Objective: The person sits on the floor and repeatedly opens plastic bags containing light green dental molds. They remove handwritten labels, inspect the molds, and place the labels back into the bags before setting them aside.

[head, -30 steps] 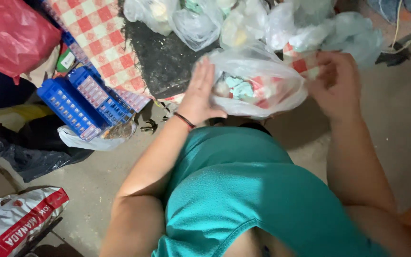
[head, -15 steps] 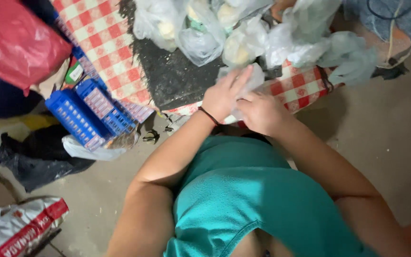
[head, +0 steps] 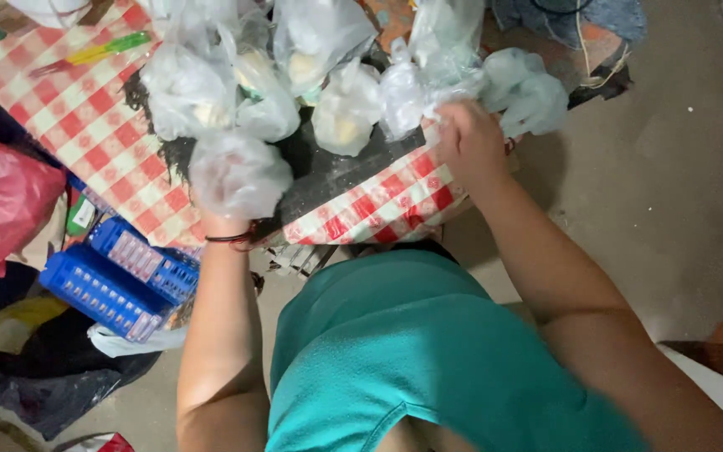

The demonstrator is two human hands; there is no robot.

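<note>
Left hand (head: 226, 219) is mostly hidden under a knotted clear plastic bag (head: 238, 174); it looks closed on the bag from below, near the front edge of the table (head: 361, 213), but the fingers can't be seen. Right hand (head: 472, 144) is curled at the table's front right corner, fingers into the loose necks of pale bags (head: 522, 84); can't tell if it's pinching one or only touching.

Step, as a judgement: bag handling, left bag lifted clear while the right sorts the cluster. Next move calls for a firm hold on the knot, since the film is slick and floppy.

Left bag sits directly over the palm, in front of the row of filled bags (head: 340, 113) further back. Blue crates (head: 119, 280) lie on the floor below the table's left side.
</note>
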